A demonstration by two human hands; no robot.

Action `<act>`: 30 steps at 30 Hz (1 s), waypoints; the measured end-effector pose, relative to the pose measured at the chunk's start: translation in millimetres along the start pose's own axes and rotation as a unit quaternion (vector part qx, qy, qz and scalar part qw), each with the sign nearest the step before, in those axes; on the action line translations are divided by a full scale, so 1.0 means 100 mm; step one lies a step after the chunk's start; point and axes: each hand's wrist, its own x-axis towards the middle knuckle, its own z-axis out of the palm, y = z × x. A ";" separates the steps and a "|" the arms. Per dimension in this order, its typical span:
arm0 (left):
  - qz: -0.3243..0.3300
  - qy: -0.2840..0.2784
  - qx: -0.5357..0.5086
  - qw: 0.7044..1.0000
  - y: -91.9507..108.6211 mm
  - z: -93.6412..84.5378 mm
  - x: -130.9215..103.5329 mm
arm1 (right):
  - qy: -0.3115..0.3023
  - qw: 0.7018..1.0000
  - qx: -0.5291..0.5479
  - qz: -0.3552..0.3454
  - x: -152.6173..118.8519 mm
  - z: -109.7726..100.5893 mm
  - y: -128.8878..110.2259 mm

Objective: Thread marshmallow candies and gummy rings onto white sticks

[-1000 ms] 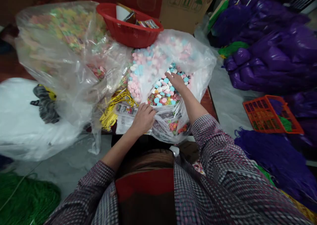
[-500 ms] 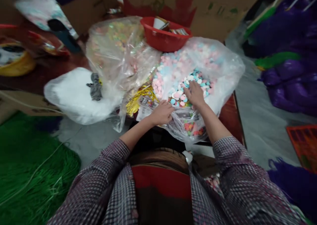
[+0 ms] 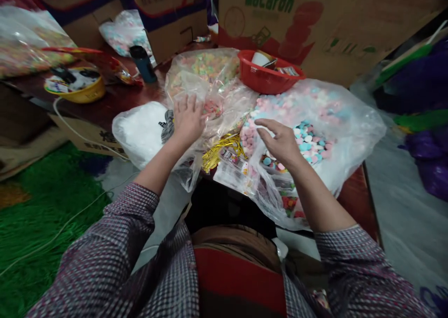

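My left hand is open, fingers spread, over the near side of a clear plastic bag of yellow and pink candies. Whether it touches the plastic I cannot tell. My right hand is open too, thumb and fingers apart, above the near left part of a bag of pink, blue and white round candies. Between the hands lie gold twist ties and flat printed packets. A bag of white stuff sits left of my left hand, with a grey crumpled piece on it.
A red basket holding small packets stands behind the bags. Further left are a dark bottle and a yellow basin. Large cardboard boxes rise at the back. Green shredded material covers the floor at left.
My left hand has moved from the packets at the table's front to over the yellow and pink candy bag. My right hand has lifted out of the round candies and shifted left. The view has swung left.
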 end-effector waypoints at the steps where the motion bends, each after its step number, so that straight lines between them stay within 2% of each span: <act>1: -0.015 -0.001 0.007 1.000 -0.10 0.01 0.03 | -0.019 1.000 0.011 -0.017 0.09 0.11 -0.12; 3: -0.021 0.013 0.008 1.000 -0.26 0.05 0.05 | -0.061 0.997 0.010 -0.046 0.29 0.35 -0.32; 5: 0.001 0.034 0.010 0.999 -0.35 0.09 0.04 | -0.106 0.991 -0.013 -0.074 0.52 0.61 -0.49; 7: 0.030 0.046 0.016 0.998 -0.39 0.10 0.02 | -0.146 0.983 -0.051 -0.097 0.74 0.82 -0.61; 9: 0.052 0.043 0.028 0.997 -0.39 0.05 -0.01 | -0.187 0.973 -0.104 -0.085 0.89 0.98 -0.69; 11: 0.053 0.016 0.045 0.997 -0.40 -0.04 -0.05 | -0.233 0.958 -0.157 -0.062 0.94 1.06 -0.72; 14: 0.044 -0.078 0.060 0.994 -0.40 -0.19 -0.14 | -0.295 0.933 -0.194 -0.067 0.86 1.12 -0.70; 17: 0.094 -0.153 -0.006 0.984 -0.30 -0.28 -0.17 | -0.323 0.923 -0.194 -0.079 0.76 1.21 -0.65; 19: 0.152 -0.155 -0.080 0.973 -0.17 -0.28 -0.09 | -0.319 0.924 -0.201 -0.059 0.76 1.32 -0.62; 21: 0.192 -0.140 -0.141 0.961 -0.05 -0.21 0.06 | -0.287 0.936 -0.201 -0.028 0.82 1.43 -0.59; 23: 0.187 -0.127 -0.156 0.962 -0.02 -0.08 0.25 | -0.235 0.953 -0.190 -0.012 0.90 1.52 -0.57; 25: 0.104 -0.108 -0.121 0.981 -0.13 0.09 0.43 | -0.177 0.970 -0.166 -0.015 0.96 1.56 -0.54; 28: -0.037 -0.039 -0.088 0.995 -0.48 0.34 0.56 | -0.126 0.984 -0.126 0.005 1.00 1.58 -0.45; 30: -0.075 -0.051 -0.082 0.993 -0.70 0.48 0.56 | -0.125 0.986 -0.100 0.046 1.01 1.59 -0.38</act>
